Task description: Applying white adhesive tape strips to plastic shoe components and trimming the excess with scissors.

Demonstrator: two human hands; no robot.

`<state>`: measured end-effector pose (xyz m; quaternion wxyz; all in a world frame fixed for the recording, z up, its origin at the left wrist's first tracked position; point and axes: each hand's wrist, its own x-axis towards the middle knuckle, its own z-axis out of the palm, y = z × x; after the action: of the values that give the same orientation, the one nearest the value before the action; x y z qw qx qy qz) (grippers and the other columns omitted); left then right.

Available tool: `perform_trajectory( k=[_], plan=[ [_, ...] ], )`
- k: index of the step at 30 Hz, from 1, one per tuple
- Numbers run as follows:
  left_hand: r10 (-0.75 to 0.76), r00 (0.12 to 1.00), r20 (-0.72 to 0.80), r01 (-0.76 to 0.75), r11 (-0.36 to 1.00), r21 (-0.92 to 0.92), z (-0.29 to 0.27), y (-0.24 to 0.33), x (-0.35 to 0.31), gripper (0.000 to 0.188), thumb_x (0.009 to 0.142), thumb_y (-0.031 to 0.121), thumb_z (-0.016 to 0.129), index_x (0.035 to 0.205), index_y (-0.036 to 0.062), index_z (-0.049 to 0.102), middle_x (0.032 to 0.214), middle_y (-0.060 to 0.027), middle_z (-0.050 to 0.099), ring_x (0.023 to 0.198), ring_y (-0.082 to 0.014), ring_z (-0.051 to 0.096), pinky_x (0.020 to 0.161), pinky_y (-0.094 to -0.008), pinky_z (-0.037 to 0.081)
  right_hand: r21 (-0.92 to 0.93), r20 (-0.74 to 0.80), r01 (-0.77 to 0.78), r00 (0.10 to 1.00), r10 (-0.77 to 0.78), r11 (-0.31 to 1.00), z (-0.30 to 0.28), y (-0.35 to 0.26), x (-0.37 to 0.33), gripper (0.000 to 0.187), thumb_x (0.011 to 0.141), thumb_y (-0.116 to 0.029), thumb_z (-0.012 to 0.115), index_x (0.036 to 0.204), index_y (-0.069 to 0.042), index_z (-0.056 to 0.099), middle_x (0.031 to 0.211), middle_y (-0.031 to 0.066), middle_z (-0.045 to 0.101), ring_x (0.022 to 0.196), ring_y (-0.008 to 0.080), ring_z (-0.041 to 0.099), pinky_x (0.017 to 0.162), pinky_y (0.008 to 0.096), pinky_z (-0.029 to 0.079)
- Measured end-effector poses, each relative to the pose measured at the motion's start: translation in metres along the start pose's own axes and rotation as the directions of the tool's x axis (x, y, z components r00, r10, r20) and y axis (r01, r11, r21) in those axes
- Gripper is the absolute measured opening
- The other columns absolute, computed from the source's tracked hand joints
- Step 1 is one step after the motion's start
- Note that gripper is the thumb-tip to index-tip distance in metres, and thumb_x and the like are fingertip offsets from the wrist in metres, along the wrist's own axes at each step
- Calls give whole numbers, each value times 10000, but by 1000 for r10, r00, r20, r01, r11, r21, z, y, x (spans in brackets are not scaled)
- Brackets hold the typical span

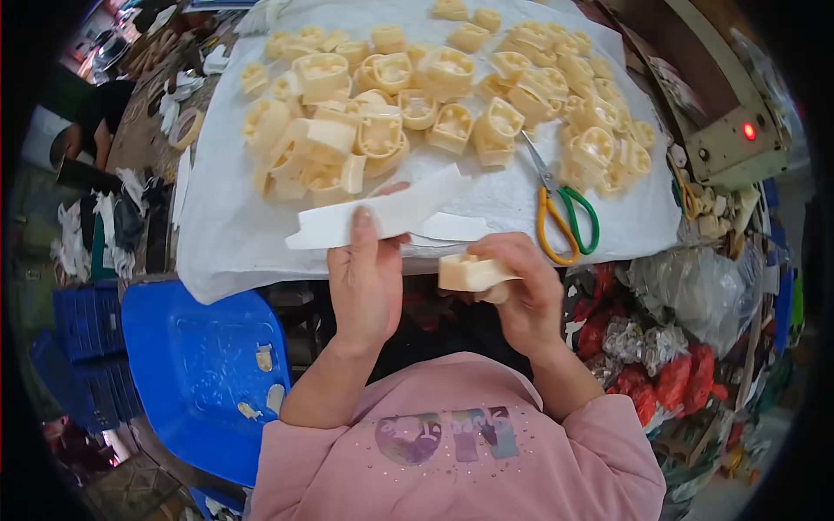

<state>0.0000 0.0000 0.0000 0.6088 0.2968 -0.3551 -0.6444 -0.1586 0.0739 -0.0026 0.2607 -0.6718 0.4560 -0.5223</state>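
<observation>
Lower left of the frame: a blue basin [178,417], a few small pale scraps [250,410] lying in it. Upper left to upper middle, on the white cloth [213,239], we see a loose heap of cream moulded pieces [380,135], some stacked on others.

Centre, just left of the middle: the left hand [369,273] pinches a long white strip [373,221], thumb on top, fingers beneath and behind. The strip lies aslant over the near part of the cloth. Just right of it, more white strips [456,228] appear to rest on the cloth.

Right of the middle: the right hand [526,286] has its fingers closed round one cream piece [460,273], held up near the cloth's near edge. Strip and piece stand apart; some fingertips are hidden behind the piece.

Our reading of the step: a two-handed one, strip ready in one hand, piece in the other, not yet joined. The next move, we judge, calls for a firm hold on the piece, its wanted face turned up, and a light pinch on the strip, which looks thin enough to crease.

Further right, scissors [548,182] with yellow and green handles lie untouched, blades slightly parted.
</observation>
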Motion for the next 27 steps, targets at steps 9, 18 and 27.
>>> perform_trajectory(
  k=[9,18,27],
  plan=[
    [-225,974,22,226,972,-68,-26,6,-24,433,990,264,366,1244,-81,424,1191,-169,515,1068,-216,522,904,-342,436,67,-39,91,995,-89,994,18,-14,21,448,814,-67,639,1229,-4,484,1056,159,568,947,281,553,804,332,461],
    [-238,958,161,257,961,-104,-29,9,-33,444,1002,242,321,1274,-103,388,1257,-194,485,1155,-232,503,1000,-350,399,-76,-143,333,929,-341,940,48,-2,27,517,640,137,636,1099,-73,520,1058,144,603,924,339,589,781,392,500],
    [-215,940,263,264,950,-166,-25,18,-35,460,1000,267,316,1289,-86,381,1282,-180,473,1153,-215,506,979,-330,417,-69,-161,399,900,-405,914,56,6,29,539,638,174,597,1113,-68,516,1066,161,575,947,344,584,788,417,517]
  ],
)
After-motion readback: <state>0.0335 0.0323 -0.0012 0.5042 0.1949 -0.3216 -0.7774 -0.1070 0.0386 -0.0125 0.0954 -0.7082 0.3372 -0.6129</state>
